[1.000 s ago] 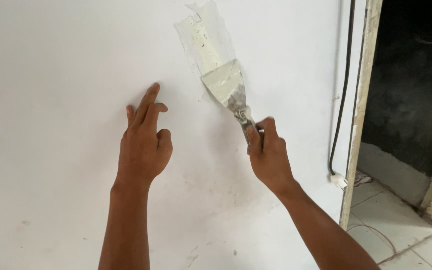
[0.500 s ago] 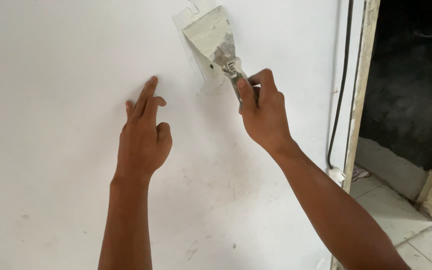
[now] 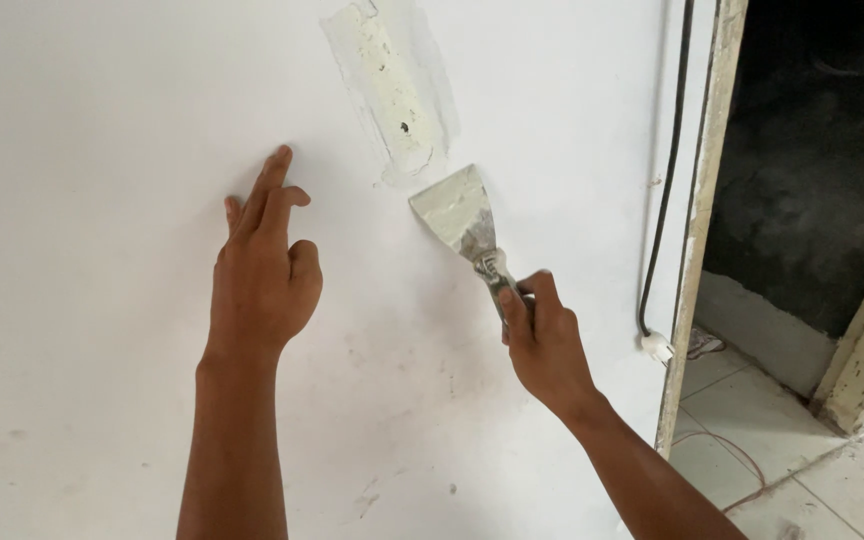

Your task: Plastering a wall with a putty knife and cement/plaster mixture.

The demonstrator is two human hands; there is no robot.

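Observation:
My right hand (image 3: 544, 340) grips the handle of a metal putty knife (image 3: 460, 214) whose blade carries white filler. The blade sits just below a fresh strip of wet filler (image 3: 389, 88) on the white wall (image 3: 102, 120), apart from it. A small dark hole shows in that strip. My left hand (image 3: 262, 275) rests flat against the wall to the left, fingers pointing up and holding nothing.
A doorway edge with a chipped frame (image 3: 700, 220) stands at the right. A black cable (image 3: 670, 160) runs down beside it to a white plug (image 3: 657, 346). Tiled floor (image 3: 752, 440) and a dark room lie beyond.
My right hand has drawn the putty knife down off the filler strip, from the top of the patch to below it. The left hand has stayed on the wall.

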